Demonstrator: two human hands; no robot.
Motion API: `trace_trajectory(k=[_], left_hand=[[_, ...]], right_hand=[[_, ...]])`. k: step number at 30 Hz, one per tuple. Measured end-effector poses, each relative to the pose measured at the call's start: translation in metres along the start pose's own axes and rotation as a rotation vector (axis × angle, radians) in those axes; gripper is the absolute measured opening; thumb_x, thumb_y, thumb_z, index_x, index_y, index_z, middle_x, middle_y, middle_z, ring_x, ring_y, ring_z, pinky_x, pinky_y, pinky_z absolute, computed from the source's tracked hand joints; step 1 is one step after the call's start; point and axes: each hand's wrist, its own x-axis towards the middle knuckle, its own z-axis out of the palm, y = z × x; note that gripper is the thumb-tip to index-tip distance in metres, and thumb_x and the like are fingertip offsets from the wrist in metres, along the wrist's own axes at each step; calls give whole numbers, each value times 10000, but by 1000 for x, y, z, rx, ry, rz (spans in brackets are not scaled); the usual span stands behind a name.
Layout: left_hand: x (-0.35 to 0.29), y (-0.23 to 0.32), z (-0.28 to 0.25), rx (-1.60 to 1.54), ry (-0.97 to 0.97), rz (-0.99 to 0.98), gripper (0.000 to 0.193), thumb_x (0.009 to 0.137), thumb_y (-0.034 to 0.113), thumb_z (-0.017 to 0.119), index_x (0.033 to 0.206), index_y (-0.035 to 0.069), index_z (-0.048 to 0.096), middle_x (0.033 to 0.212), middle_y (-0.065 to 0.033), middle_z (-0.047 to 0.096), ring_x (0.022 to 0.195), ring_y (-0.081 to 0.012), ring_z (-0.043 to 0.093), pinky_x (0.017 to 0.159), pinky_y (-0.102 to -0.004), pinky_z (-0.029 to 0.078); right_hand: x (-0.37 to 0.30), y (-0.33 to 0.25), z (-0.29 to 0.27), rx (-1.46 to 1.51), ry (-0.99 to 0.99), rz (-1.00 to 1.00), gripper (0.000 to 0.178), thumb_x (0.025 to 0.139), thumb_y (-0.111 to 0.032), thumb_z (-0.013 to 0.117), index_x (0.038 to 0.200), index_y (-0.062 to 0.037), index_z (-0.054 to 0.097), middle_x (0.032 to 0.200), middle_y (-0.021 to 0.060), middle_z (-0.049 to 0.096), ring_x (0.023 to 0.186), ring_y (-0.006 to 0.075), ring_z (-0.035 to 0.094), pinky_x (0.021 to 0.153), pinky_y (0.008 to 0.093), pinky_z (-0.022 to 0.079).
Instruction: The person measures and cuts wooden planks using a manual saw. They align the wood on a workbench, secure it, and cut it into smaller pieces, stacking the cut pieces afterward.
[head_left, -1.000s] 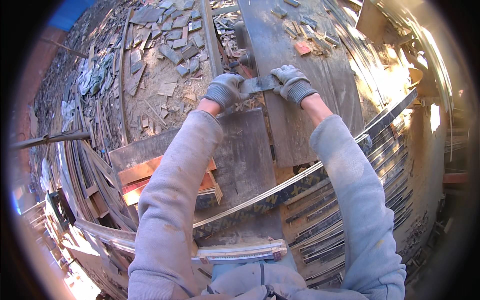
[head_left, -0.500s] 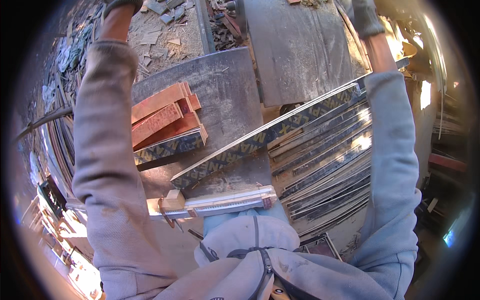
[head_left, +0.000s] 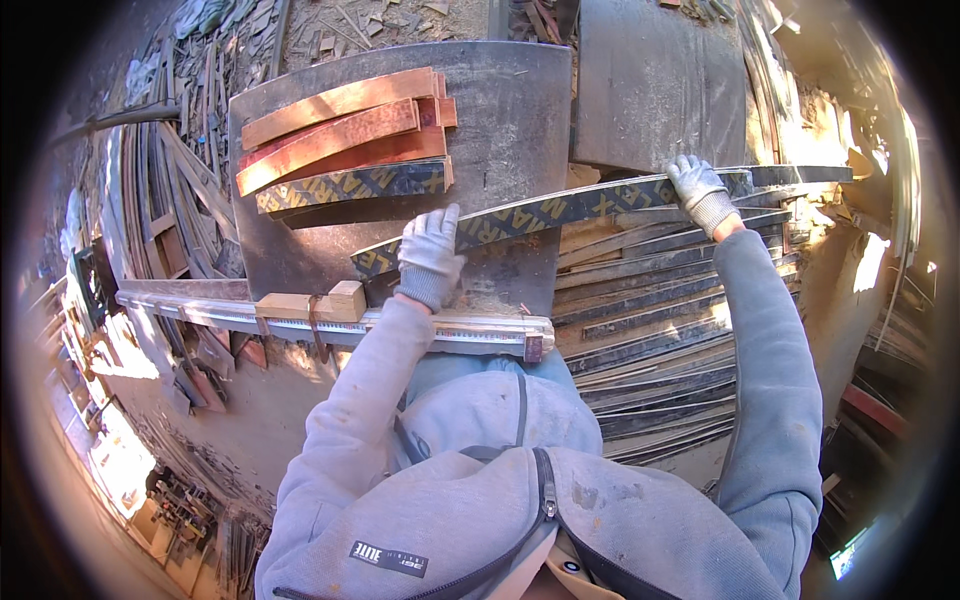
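A long dark plywood strip (head_left: 530, 216), with yellow lettering on its face and pale layered edges, lies aslant from the table over the stack on the right. My right hand (head_left: 697, 187), in a grey-white knit glove, is closed over the strip toward its right part. Near the strip's left end rests my left hand (head_left: 430, 255), gloved alike, its fingers stretched out flat across the strip. A bundle of short reddish and dark plywood pieces (head_left: 345, 140) sits just beyond the left hand on the dark metal tabletop (head_left: 505, 110).
Along the table's near edge runs a rail with a measuring scale (head_left: 450, 328), bearing a small wood block (head_left: 347, 300). Stacked plywood strips (head_left: 650, 325) lie at the right. Another dark panel (head_left: 655, 85) stands beyond; wood scraps (head_left: 365, 28) litter the far ground.
Both hands have come back from the far edge of the view to the strip. The view has shifted, showing more of the rail at left. The strip appears flatter in angle.
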Motion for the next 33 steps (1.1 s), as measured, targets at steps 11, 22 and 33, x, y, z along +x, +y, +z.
trace_trajectory(k=[11, 22, 33], left_hand=[[-29, 8, 4, -138, 277, 252, 502, 767, 130, 688, 1262, 49, 682, 1109, -105, 660, 1059, -314, 629, 878, -437, 560], [-87, 6, 26, -183, -106, 216, 612, 894, 383, 736, 1424, 97, 630, 1277, -120, 612, 1257, -314, 557, 1130, -458, 427], [-116, -4, 54, -225, 75, 280, 668, 948, 477, 696, 1487, 100, 586, 1423, -127, 605, 1381, -334, 512, 1268, -529, 288]], right_hand=[[-123, -21, 11, 100, 134, 44, 298, 782, -126, 765, 1018, -47, 603, 1017, 186, 593, 977, 398, 602, 786, 510, 519], [-198, -111, 80, 183, -98, 95, 508, 701, -185, 838, 1133, -78, 592, 1122, 161, 591, 1052, 381, 620, 851, 494, 556], [-205, -140, 104, 191, -169, 161, 498, 734, -157, 799, 1171, -74, 576, 1122, 150, 582, 1071, 363, 603, 879, 472, 536]])
